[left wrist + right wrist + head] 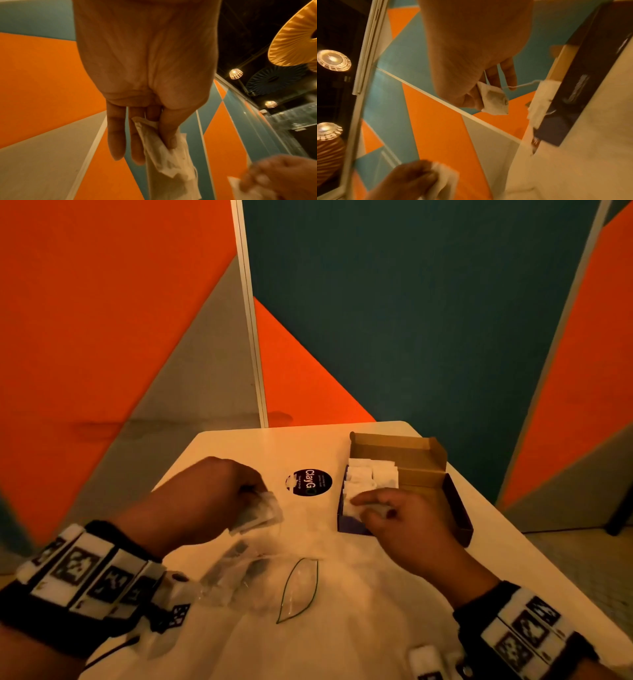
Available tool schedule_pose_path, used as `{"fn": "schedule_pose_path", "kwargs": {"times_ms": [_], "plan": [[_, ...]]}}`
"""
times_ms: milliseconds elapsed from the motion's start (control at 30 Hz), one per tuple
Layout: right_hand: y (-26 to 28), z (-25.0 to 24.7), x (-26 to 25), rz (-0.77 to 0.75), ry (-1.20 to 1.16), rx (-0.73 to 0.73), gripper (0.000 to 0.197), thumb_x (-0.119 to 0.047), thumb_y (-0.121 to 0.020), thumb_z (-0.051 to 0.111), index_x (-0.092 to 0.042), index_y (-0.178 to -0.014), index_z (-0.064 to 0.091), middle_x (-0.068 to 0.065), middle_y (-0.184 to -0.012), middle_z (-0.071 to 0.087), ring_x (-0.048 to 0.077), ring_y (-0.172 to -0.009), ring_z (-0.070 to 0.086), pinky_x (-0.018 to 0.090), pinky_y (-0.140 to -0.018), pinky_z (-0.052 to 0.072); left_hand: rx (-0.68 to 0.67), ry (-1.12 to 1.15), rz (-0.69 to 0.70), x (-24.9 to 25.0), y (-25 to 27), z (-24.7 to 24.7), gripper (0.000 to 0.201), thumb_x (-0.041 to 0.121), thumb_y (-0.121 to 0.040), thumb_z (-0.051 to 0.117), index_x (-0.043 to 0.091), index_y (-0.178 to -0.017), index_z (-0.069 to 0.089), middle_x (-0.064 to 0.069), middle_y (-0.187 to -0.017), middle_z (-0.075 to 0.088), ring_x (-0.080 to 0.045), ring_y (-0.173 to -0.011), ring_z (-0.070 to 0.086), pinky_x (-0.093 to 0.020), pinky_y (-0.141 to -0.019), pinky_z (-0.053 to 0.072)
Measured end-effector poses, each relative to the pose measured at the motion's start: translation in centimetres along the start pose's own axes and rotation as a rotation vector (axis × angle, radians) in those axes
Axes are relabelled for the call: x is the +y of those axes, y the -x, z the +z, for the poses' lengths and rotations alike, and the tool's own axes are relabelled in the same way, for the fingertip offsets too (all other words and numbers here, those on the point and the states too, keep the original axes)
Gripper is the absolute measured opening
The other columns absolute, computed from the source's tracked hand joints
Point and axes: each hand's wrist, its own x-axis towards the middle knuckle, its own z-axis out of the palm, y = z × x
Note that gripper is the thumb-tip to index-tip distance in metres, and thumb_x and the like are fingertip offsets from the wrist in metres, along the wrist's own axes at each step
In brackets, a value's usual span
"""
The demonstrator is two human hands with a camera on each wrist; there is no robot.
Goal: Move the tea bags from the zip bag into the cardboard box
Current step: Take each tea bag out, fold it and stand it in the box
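Note:
The open cardboard box [459, 501] stands at the table's right, with white tea bags [371, 475] stacked in its far left part. My right hand [404, 522] hovers over the box's near left corner and pinches one tea bag [494, 100] between thumb and fingers, its string trailing toward the box [583, 86]. My left hand [212, 491] is raised above the table's left middle and pinches a few tea bags [164, 157] between thumb and fingers. The clear zip bag [260, 583] lies crumpled on the table below my left hand.
A black round sticker [310, 481] marks the white table [239, 446] between my hands. Orange, teal and grey wall panels [411, 320] close off the far side. The table's right edge runs just past the box. White wrist-mount parts [424, 659] show at the bottom.

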Motion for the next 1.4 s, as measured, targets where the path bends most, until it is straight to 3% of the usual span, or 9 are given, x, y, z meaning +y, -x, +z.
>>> {"fn": "schedule_pose_path", "kwargs": {"times_ms": [100,233,400,533,700,967,1167,1300,1400], "plan": [[0.5,2.0,-2.2,-0.143,0.017,-0.129,0.027,-0.051,-0.087,0.066,-0.039,-0.110,0.073,-0.030,-0.100,0.063,-0.013,-0.082,0.053,0.014,-0.076,0.046,-0.045,-0.006,0.128,2.5,-0.2,0.7,0.023,0.022,-0.095,0.055,0.034,-0.105,0.072,0.015,-0.103,0.071,-0.005,-0.088,0.060,-0.021,-0.073,0.047],[0.2,3.6,-2.3,-0.185,0.090,-0.166,0.038,-0.055,-0.085,0.066,-0.018,-0.082,0.073,0.001,-0.074,0.069,0.011,-0.068,0.060,0.033,-0.064,0.051,-0.050,-0.013,0.197,4.5,-0.2,1.4,0.023,0.022,-0.092,0.059,0.035,-0.106,0.072,0.011,-0.103,0.072,-0.009,-0.092,0.064,-0.034,-0.083,0.053],[0.7,2.9,-1.1,-0.124,0.034,-0.158,0.023,-0.048,-0.090,0.064,-0.032,-0.098,0.079,-0.016,-0.096,0.074,-0.001,-0.088,0.063,0.019,-0.076,0.051,-0.013,-0.048,0.165,3.5,0.0,0.8,0.022,0.022,-0.092,0.060,0.037,-0.104,0.071,0.012,-0.097,0.073,-0.008,-0.087,0.062,-0.032,-0.077,0.053],[0.8,2.0,-0.3,-0.084,0.003,-0.167,0.016,-0.044,-0.091,0.064,-0.037,-0.097,0.078,-0.026,-0.090,0.071,-0.009,-0.086,0.063,0.013,-0.075,0.049,-0.051,-0.021,0.086,2.1,0.1,0.1,0.021,0.019,-0.093,0.060,0.038,-0.096,0.070,0.022,-0.079,0.065,0.005,-0.071,0.055,-0.009,-0.059,0.040],[0.9,1.4,-0.3,-0.020,-0.211,-0.147,0.017,-0.034,-0.093,0.064,-0.039,-0.084,0.078,-0.028,-0.087,0.072,-0.011,-0.088,0.063,0.008,-0.072,0.045,-0.183,0.515,0.001,0.5,0.8,0.8,0.014,0.016,-0.088,0.073,0.029,-0.082,0.074,0.010,-0.077,0.074,0.001,-0.066,0.064,-0.010,-0.060,0.046],[2.1,2.7,-1.3,0.007,-0.350,-0.252,0.030,-0.022,-0.096,0.060,-0.034,-0.075,0.077,-0.020,-0.083,0.075,-0.003,-0.082,0.068,0.011,-0.072,0.048,-0.033,1.395,-0.063,2.1,2.6,6.5,0.009,0.006,-0.079,0.076,0.011,-0.085,0.073,-0.024,-0.103,0.073,-0.034,-0.091,0.068,-0.037,-0.081,0.055],[2.6,3.3,-1.2,0.021,-0.284,-0.329,0.020,-0.020,-0.097,0.060,-0.024,-0.096,0.080,-0.007,-0.095,0.077,0.016,-0.095,0.071,0.035,-0.092,0.056,0.047,1.636,-0.036,4.2,2.6,7.6,0.009,-0.001,-0.082,0.064,0.006,-0.087,0.068,-0.017,-0.080,0.071,-0.022,-0.071,0.068,-0.026,-0.064,0.055],[3.0,3.0,-1.3,0.017,-0.275,-0.357,0.021,-0.020,-0.096,0.062,-0.030,-0.090,0.080,-0.017,-0.090,0.076,0.002,-0.088,0.070,0.016,-0.080,0.052,0.070,1.664,-0.081,4.8,2.6,7.8,0.015,0.001,-0.080,0.062,0.001,-0.095,0.062,-0.016,-0.080,0.069,-0.021,-0.070,0.065,-0.027,-0.064,0.055],[3.1,2.8,-1.2,-0.004,-0.230,-0.325,0.019,-0.018,-0.094,0.064,-0.028,-0.091,0.080,-0.013,-0.089,0.076,0.004,-0.085,0.070,0.020,-0.078,0.056,0.075,1.630,-0.109,4.7,2.8,8.1,0.012,0.001,-0.082,0.070,0.004,-0.093,0.065,-0.017,-0.079,0.069,-0.022,-0.071,0.065,-0.028,-0.065,0.054]]}}
